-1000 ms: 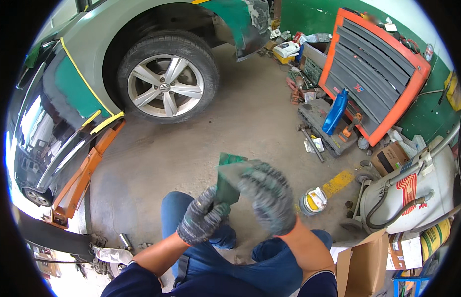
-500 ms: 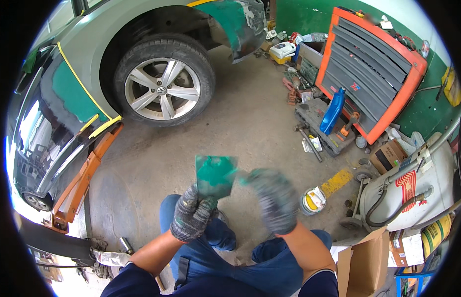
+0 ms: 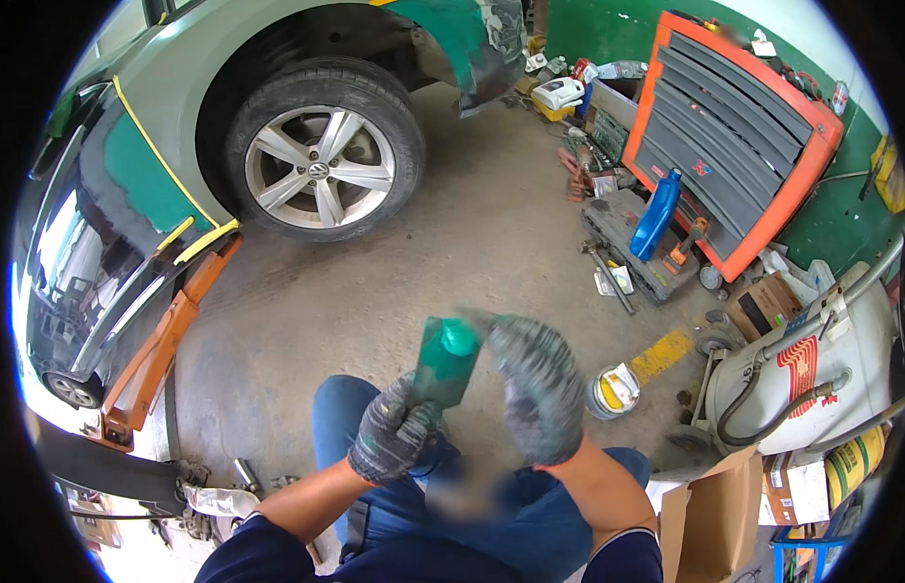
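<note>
My left hand point(image 3: 394, 432), in a grey knitted glove, grips the lower edge of a flat mixing plate point(image 3: 439, 381) smeared green. A lump of bright green putty point(image 3: 459, 338) sits near its top. My right hand point(image 3: 538, 394), gloved too and blurred by motion, has its fingers closed at the plate's upper right. A thin green-smeared putty spreader point(image 3: 472, 317) sticks out from these fingers over the putty; most of it is hidden. Both hands are above my knees.
Ahead left is a car with a wheel point(image 3: 321, 160) and green-filled panels point(image 3: 151, 175), beside an orange lift arm point(image 3: 166, 340). An open tin point(image 3: 613, 391) stands right of my hands. Farther right are a red tool cabinet point(image 3: 734, 146), a white tank point(image 3: 798, 379) and a cardboard box point(image 3: 710, 520).
The plate has turned and tilted, so it looks narrower, and its top has shifted right. My right hand has moved slightly left, bringing the spreader over the plate's top.
</note>
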`<action>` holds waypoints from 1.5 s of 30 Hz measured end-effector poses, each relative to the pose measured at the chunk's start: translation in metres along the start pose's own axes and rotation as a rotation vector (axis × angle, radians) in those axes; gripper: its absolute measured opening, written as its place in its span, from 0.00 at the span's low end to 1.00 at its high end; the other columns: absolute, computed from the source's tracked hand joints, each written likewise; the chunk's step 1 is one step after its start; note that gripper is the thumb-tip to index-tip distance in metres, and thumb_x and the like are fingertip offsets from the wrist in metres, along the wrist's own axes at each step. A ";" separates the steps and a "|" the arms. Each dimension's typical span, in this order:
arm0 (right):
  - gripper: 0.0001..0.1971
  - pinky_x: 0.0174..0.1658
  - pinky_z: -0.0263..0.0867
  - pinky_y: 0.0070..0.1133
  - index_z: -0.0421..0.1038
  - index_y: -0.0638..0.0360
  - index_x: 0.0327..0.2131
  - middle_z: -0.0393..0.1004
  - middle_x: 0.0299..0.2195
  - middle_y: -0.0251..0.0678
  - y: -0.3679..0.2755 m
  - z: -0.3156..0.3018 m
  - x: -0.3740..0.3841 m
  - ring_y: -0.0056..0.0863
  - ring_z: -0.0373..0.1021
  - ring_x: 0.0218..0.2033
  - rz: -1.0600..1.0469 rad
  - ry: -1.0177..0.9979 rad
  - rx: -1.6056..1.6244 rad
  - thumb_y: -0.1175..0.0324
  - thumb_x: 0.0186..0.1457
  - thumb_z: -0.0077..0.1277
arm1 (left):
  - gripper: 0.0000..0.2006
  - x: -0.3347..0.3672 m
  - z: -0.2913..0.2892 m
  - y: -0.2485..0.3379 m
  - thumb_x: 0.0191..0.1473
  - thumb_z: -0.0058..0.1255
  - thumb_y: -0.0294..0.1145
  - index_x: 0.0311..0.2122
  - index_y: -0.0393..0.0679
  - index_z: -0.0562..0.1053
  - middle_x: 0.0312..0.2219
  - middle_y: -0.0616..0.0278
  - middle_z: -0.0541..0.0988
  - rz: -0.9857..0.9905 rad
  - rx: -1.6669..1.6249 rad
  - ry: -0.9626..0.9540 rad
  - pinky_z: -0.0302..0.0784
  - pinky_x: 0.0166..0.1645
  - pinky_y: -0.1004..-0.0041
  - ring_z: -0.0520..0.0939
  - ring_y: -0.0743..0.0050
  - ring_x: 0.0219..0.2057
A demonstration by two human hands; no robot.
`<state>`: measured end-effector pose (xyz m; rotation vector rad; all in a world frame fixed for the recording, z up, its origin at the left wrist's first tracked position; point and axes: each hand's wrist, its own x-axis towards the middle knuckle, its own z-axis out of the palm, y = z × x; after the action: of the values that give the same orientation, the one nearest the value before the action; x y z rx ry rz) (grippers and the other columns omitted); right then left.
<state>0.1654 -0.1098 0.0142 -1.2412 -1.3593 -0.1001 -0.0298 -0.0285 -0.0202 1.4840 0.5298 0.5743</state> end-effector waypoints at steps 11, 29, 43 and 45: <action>0.15 0.48 0.70 0.33 0.76 0.52 0.42 0.75 0.43 0.36 0.003 0.013 -0.019 0.38 0.72 0.43 -0.139 -0.084 -0.033 0.74 0.48 0.53 | 0.12 0.010 -0.002 0.028 0.61 0.47 0.27 0.50 0.42 0.70 0.33 0.66 0.78 0.083 0.021 0.049 0.76 0.34 0.78 0.78 0.79 0.29; 0.14 0.52 0.66 0.33 0.73 0.60 0.46 0.75 0.43 0.44 -0.018 0.018 -0.001 0.41 0.71 0.46 -0.153 -0.012 -0.087 0.75 0.55 0.49 | 0.19 0.005 0.005 0.010 0.61 0.45 0.28 0.57 0.44 0.65 0.35 0.64 0.75 0.293 0.232 -0.072 0.71 0.34 0.76 0.74 0.76 0.32; 0.07 0.37 0.70 0.25 0.72 0.60 0.41 0.74 0.41 0.35 0.012 -0.011 -0.013 0.22 0.70 0.36 0.509 0.495 0.845 0.72 0.61 0.47 | 0.09 0.014 -0.003 0.003 0.62 0.45 0.29 0.46 0.42 0.70 0.23 0.70 0.72 -0.115 -0.058 -0.157 0.70 0.29 0.79 0.71 0.84 0.23; 0.11 0.37 0.69 0.21 0.72 0.62 0.43 0.74 0.40 0.34 -0.001 0.007 -0.010 0.19 0.70 0.36 0.547 0.274 0.775 0.65 0.62 0.48 | 0.08 0.013 -0.001 -0.007 0.62 0.45 0.29 0.46 0.42 0.70 0.22 0.70 0.71 -0.147 -0.144 -0.128 0.69 0.28 0.79 0.71 0.85 0.22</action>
<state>0.1572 -0.1110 0.0049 -0.8430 -0.6666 0.5714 -0.0203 -0.0198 -0.0265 1.3229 0.4829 0.3917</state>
